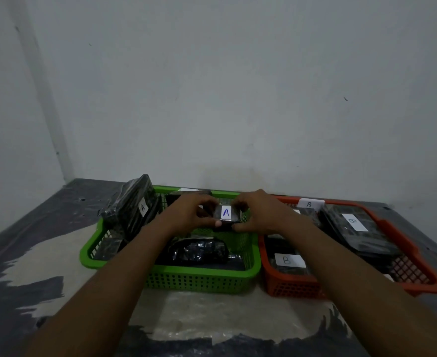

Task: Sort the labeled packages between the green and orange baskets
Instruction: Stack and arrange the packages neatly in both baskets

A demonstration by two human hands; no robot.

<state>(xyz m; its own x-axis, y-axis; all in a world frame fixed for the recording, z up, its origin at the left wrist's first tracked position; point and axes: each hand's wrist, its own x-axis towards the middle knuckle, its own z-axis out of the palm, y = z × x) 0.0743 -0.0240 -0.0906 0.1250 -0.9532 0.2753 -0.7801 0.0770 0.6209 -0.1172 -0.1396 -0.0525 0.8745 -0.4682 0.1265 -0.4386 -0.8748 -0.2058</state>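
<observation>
Both hands hold a small package [226, 213] marked A in the air above the far half of the green basket [202, 276]. The left hand [189, 213] pinches its left end and the right hand [257, 212] its right end, fingers [218, 223] curled and clamped on it. A dark package [199, 251] lies inside the green basket, and a big package [132, 202] marked A leans on its far left corner. Just right of the green basket on the bench [212, 313] stands the orange basket [289, 287], with packages marked B [288, 261] inside.
</observation>
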